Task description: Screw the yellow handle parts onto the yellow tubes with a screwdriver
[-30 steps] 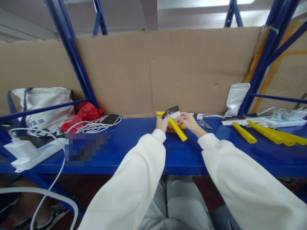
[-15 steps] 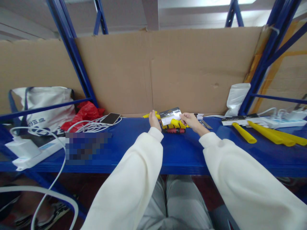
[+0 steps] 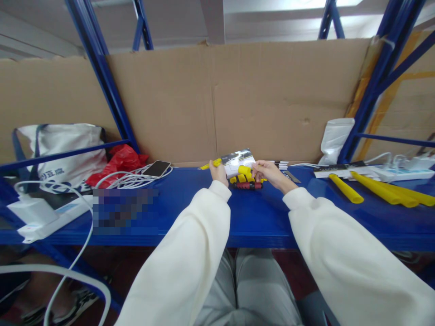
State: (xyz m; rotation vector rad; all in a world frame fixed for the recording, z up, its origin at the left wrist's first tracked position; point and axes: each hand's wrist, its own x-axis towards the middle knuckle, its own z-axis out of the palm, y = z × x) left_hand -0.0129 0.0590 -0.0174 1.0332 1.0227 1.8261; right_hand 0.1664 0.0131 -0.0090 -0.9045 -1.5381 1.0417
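My left hand is closed on a slim yellow tool, perhaps a utility knife, whose thin end points left. Between my hands is a black-and-white printed card, tilted up; its right edge is pinched in my right hand. Several short yellow pieces are in front of the card, partly overlapping it. Just nearer to me lies a red-and-black cylindrical tool on the blue table. My right fingertips are partly hidden.
Yellow tubes and a power strip are at the right. On the left are a phone, coiled white cable, a red plastic bag and a cloth bag. A cardboard wall stands behind.
My left hand has closed round the yellow tool that lay behind it. The card has tipped back and shifted slightly left, and my right hand has moved slightly left with it.
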